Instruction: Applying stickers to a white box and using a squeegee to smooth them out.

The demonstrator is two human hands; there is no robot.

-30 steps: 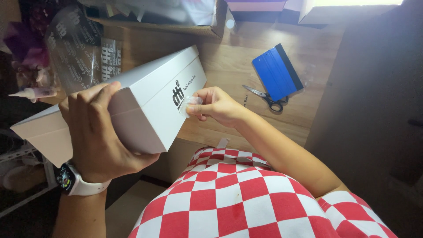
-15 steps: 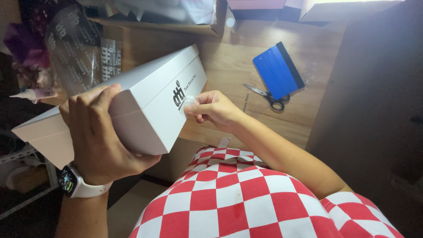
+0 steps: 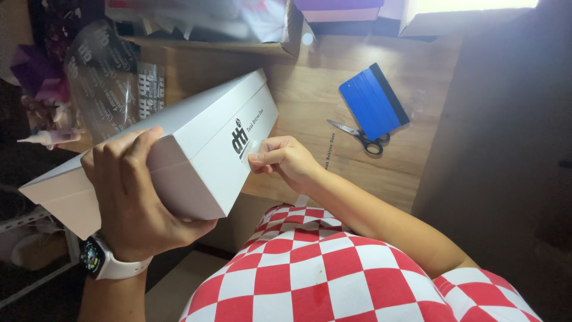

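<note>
Both hands are on the long white box (image 3: 196, 140), held tilted above the wooden counter (image 3: 310, 101) in the head view. Left hand (image 3: 140, 197) wraps its near end; right hand (image 3: 283, 160) pinches a small clear round sticker (image 3: 255, 149) against the box's side seam, seemingly half pressed down. Beyond the box lie scissors (image 3: 360, 137) and a blue squeegee (image 3: 372, 101), untouched.

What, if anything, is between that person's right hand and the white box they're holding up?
Nothing visible: the right hand already touches the side of the white box, fingertips pressing a small clear sticker onto it. The left hand grips its near end.
</note>
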